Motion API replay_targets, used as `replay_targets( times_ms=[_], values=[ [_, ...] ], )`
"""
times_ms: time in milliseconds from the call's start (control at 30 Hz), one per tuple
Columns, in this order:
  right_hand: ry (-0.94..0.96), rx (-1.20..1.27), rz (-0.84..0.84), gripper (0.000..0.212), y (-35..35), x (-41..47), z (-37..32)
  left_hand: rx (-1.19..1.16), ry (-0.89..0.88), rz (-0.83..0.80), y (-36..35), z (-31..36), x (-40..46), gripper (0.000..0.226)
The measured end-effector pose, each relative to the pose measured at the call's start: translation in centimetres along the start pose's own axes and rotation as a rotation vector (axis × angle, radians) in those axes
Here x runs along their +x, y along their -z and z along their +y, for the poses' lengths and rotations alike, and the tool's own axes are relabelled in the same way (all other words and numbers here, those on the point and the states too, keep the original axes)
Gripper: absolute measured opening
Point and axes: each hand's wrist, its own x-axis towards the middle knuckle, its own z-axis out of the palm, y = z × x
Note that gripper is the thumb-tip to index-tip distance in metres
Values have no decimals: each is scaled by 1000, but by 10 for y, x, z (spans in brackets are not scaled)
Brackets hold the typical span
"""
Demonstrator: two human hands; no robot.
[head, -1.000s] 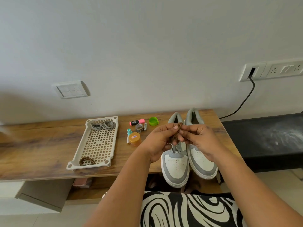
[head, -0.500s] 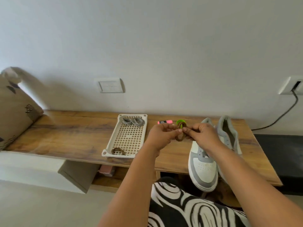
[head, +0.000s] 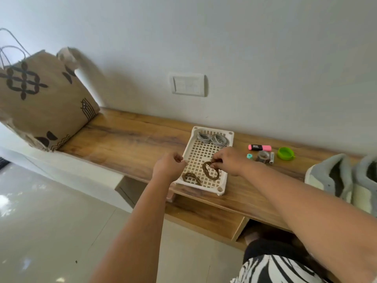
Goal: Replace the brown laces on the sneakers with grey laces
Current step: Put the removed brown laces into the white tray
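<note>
A white perforated tray [head: 205, 153] lies on the wooden bench. My right hand [head: 229, 161] pinches a coiled brown lace [head: 211, 170] just over the tray's near half. A second brown lace coil [head: 191, 178] rests in the tray's near left corner. Two grey lace coils [head: 213, 138] lie at the tray's far end. My left hand [head: 168, 168] hovers at the tray's left rim, fingers curled, holding nothing. Two grey and white sneakers [head: 334, 178] without laces stand at the far right, cut off by the frame edge.
A patterned paper bag [head: 40, 99] stands at the bench's left end. Right of the tray lie a pink highlighter [head: 259, 147], a green cap [head: 285, 153], a tape roll [head: 262, 156] and small items. A wall switch [head: 187, 84] sits above. Tiled floor lies below left.
Both hands moved left from the sneakers to the tray. My left hand let go of the brown lace coil; my right hand carried it over the tray. The view swung left.
</note>
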Motion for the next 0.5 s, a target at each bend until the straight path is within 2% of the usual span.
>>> replay_targets(
  times_ms=[133, 267, 500],
  values=[
    [52, -198, -195, 12, -22, 32, -1, 98, 20, 31, -15, -31, 15, 43],
    [74, -358, -297, 11, -33, 44, 0, 159, 32, 36, -29, -42, 24, 47],
    [173, -558, -256, 18, -29, 36, -12, 98, 53, 53, -46, -45, 23, 46]
  ],
)
